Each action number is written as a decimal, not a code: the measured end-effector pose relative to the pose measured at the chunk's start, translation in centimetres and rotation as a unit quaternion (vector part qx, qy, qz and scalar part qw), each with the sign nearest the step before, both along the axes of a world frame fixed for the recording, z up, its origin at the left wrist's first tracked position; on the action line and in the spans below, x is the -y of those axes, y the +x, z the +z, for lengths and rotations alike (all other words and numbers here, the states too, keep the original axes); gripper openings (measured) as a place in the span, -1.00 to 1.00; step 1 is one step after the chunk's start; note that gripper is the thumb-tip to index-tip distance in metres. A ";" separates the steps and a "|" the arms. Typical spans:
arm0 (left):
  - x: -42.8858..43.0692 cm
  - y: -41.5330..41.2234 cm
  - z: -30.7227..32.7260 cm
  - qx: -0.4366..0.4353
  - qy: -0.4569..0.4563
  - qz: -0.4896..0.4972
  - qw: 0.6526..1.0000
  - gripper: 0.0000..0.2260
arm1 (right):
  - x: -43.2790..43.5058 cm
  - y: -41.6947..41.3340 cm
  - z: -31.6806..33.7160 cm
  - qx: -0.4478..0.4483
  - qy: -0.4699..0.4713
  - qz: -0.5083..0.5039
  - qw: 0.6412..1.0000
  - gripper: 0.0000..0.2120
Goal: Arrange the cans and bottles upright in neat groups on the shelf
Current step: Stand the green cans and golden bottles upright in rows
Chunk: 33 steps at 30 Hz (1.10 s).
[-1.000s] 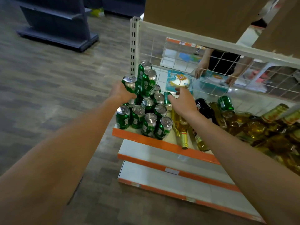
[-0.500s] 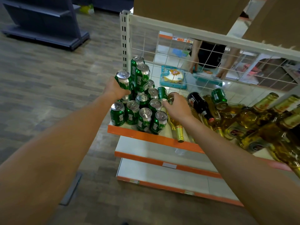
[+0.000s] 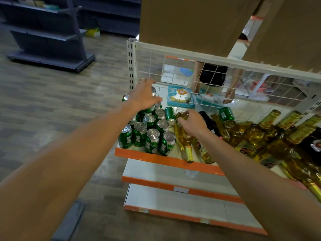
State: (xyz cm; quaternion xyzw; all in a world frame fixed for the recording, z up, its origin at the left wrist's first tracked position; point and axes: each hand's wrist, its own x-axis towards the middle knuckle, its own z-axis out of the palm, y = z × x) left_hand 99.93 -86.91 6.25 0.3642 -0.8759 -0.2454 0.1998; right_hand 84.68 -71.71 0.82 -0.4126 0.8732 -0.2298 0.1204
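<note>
Green cans are standing upright in a tight cluster at the left end of the top shelf, just behind its orange lip. A few more are sitting stacked on top of them toward the back corner.

You are reaching your left hand palm-down over that upper stack, fingers stretching toward the wire grid at the back. The hand is covering the can tops, so I cannot tell whether it is clasping one or only resting there.

Your right hand is curling its fingers round the base end of an amber bottle. That bottle is lying on its side just beside the cluster, with its gold-foiled neck pointing toward the shelf's front edge. A tipped can is lying between the cluster and the bottle's base.

Just beyond your right hand a dark bottle is lying flat. Farther right, a second tipped can is resting on a heap of amber bottles that are leaning across one another.

Cardboard boxes are hanging into view above the grid, and behind it another person is bending over goods on a pale floor. Grey shelving is standing well apart on the wooden floor at far left.
</note>
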 end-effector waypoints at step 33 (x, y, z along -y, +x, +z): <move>6.7 -17.1 -11.8 0.278 0.017 -0.005 0.960 -0.44 | 17.0 -15.0 -10.1 0.121 0.095 0.077 0.985 -0.68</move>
